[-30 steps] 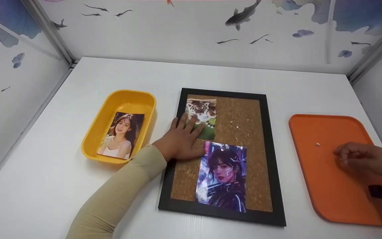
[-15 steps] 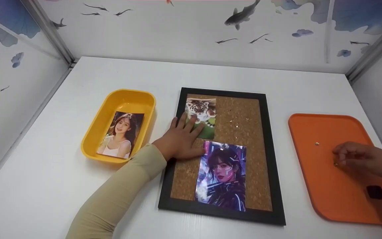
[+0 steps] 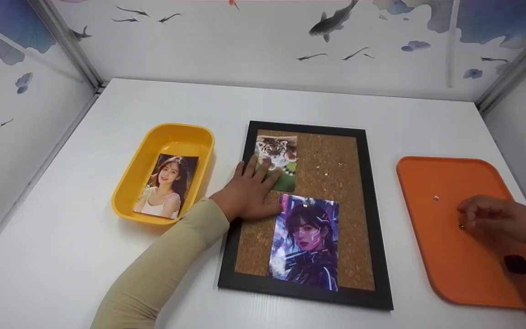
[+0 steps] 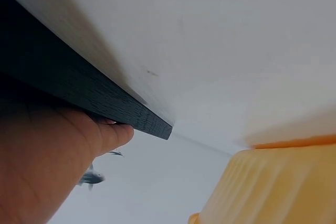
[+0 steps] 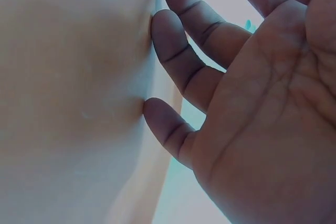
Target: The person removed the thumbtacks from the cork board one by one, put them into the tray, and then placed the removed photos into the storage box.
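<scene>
Head view shows a small brass-coloured tack (image 3: 461, 226), as it appears, on or just above the orange tray (image 3: 441, 256), right at the fingers of the right hand (image 3: 502, 219). Those fingers are bent; in the right wrist view three reach down to the tray's surface, but whether thumb and forefinger pinch the tack I cannot tell. The step in hand looks like picking it up: best to take it by the rim of its head, steadying the other fingers on the tray and turning the point away from the skin. A second tack (image 3: 436, 198) sits farther in on the same tray, so a careful approach would avoid nudging it.

Beside the tray, the left hand (image 3: 251, 194) is spread with fingers straight, grasping nothing, across the tiger print (image 3: 274, 146) and the edge of the framed corkboard (image 3: 331, 148). Light, even pressure there should stop the board sliding. Its thumb lies at the edge of the cyberpunk portrait print (image 3: 306, 256), which has a shiny tack near its top.

Farther out on the worktop (image 3: 80, 192), the yellow bin (image 3: 171, 144) holds one portrait photo (image 3: 167, 187), face up.
</scene>
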A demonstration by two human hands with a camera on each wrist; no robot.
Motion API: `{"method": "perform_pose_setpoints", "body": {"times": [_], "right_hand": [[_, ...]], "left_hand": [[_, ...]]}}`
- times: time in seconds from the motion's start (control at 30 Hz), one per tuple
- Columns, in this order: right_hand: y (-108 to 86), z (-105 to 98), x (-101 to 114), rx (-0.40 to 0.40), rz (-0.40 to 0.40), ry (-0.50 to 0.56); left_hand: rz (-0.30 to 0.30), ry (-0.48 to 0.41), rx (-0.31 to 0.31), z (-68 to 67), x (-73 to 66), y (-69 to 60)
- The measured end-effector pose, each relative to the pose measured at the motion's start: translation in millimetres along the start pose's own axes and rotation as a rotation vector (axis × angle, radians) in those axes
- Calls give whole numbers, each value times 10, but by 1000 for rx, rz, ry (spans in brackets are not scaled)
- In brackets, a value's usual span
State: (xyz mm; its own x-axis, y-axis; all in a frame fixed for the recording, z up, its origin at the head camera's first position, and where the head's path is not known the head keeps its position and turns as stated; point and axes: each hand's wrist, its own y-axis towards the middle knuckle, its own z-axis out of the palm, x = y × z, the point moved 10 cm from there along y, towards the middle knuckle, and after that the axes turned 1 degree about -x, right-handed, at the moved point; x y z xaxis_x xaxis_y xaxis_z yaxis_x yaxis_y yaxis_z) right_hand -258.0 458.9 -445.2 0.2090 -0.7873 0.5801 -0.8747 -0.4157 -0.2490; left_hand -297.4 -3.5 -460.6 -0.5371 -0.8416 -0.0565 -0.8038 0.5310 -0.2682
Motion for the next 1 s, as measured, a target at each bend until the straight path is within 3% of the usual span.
{"method": "perform_pose_setpoints", "body": {"times": [0.13, 0.37, 0.6, 0.87, 1.0], "right_hand": [[1, 6, -4, 12, -14, 20], [23, 4, -47, 26, 97, 11], [49, -16, 16, 52, 106, 27], [97, -134, 158, 8, 94, -125], [111, -144, 301, 1, 34, -159]], "left_hand": [[0, -1, 1, 6, 5, 6], [6, 14, -3, 2, 7, 7], [10, 17, -7, -10, 6, -10], [8, 14, -14, -13, 6, -4], [9, 0, -9, -5, -1, -5]]}}
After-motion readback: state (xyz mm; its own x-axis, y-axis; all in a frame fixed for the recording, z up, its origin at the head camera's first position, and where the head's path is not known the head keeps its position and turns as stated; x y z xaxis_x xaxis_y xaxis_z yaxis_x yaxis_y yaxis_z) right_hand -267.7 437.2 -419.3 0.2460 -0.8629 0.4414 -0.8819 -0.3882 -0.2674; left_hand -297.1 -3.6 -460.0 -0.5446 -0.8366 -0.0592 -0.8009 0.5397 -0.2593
